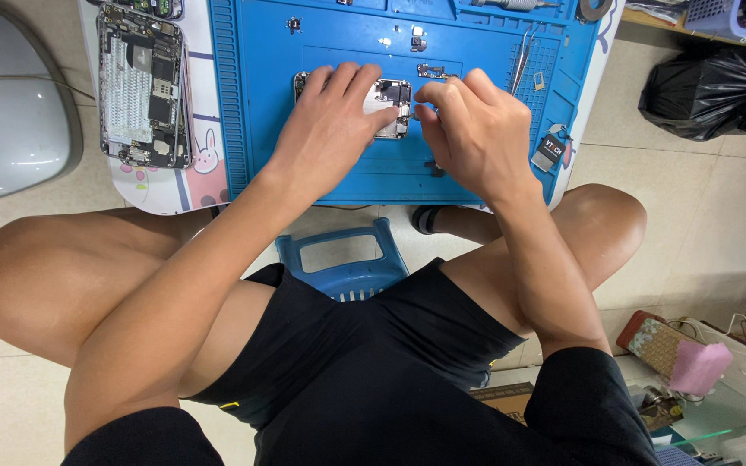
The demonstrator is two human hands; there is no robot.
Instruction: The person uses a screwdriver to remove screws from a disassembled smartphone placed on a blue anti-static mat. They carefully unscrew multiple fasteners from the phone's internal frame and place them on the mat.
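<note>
An opened phone body lies on a blue repair mat. My left hand lies flat on the phone and covers most of it, pressing it to the mat. My right hand is closed in a pinch at the phone's right edge, on a thin tool whose tip just shows against the phone. Small loose phone parts lie on the mat beyond the hands. Tweezers rest at the mat's right side.
A second opened phone with bare circuitry lies on a white patterned board left of the mat. A grey rounded object is at far left. A blue stool shows between my knees. A black bag sits at right.
</note>
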